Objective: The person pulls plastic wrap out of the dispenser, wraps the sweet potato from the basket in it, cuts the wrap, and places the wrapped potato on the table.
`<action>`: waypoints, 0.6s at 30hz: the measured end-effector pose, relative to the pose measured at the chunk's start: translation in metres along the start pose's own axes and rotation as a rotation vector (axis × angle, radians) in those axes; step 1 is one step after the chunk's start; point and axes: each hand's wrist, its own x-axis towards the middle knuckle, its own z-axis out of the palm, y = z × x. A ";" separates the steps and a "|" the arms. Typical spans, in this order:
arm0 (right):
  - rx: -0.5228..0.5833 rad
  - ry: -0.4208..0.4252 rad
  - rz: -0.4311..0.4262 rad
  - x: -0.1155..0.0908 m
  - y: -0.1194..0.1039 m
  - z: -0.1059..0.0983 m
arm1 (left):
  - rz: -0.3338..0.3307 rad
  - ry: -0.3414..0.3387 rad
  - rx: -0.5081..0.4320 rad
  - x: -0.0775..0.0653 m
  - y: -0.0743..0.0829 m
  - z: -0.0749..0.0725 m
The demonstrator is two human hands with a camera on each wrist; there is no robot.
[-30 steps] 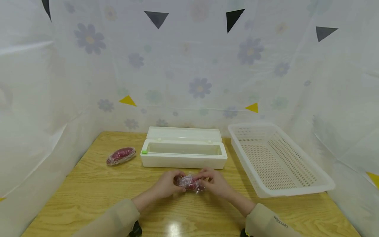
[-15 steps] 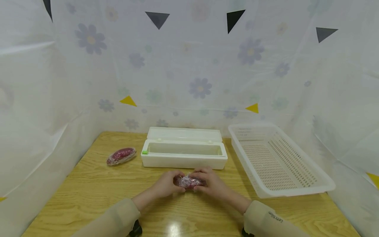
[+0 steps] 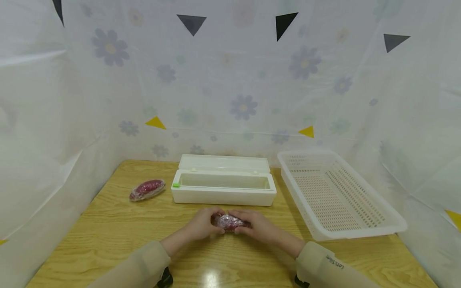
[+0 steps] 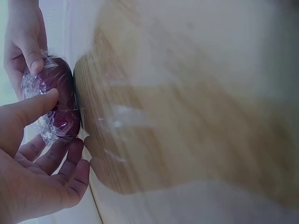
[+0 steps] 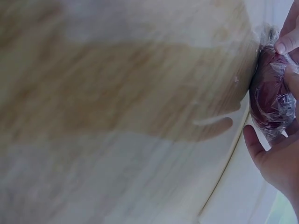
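Observation:
A dark red oblong thing in cling film (image 3: 228, 223) lies on the wooden table in front of the white box. My left hand (image 3: 202, 225) grips its left end, and my right hand (image 3: 262, 228) grips the right end. In the left wrist view, the left thumb (image 4: 46, 100) presses on the film while the fingers curl beneath. The right wrist view shows crinkled film around the dark red thing (image 5: 270, 95), with the right hand (image 5: 280, 158) around it. A similar film-wrapped dark red thing (image 3: 147, 190) lies apart at the left.
Behind the hands is a long white cling film dispenser (image 3: 223, 197), its lid (image 3: 224, 163) raised and a green slider (image 3: 176, 185) at its left end. A white perforated basket (image 3: 360, 233) stands at the right of the wooden table (image 3: 119, 240).
My right hand has moved from pinching loose film at the right end to wrapping round that end, and the film there lies flatter. My left hand has stayed in place.

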 end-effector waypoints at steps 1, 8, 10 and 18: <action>-0.004 -0.003 -0.003 0.000 0.001 0.000 | -0.001 -0.002 -0.002 0.000 0.000 0.000; -0.113 -0.001 -0.073 -0.001 0.003 0.000 | -0.004 -0.011 -0.002 0.000 0.000 0.000; -0.172 0.008 -0.112 -0.001 0.004 0.001 | -0.006 -0.013 -0.004 0.000 -0.001 0.000; -0.274 0.034 -0.164 -0.002 0.002 0.002 | -0.006 -0.018 -0.006 0.001 -0.004 0.000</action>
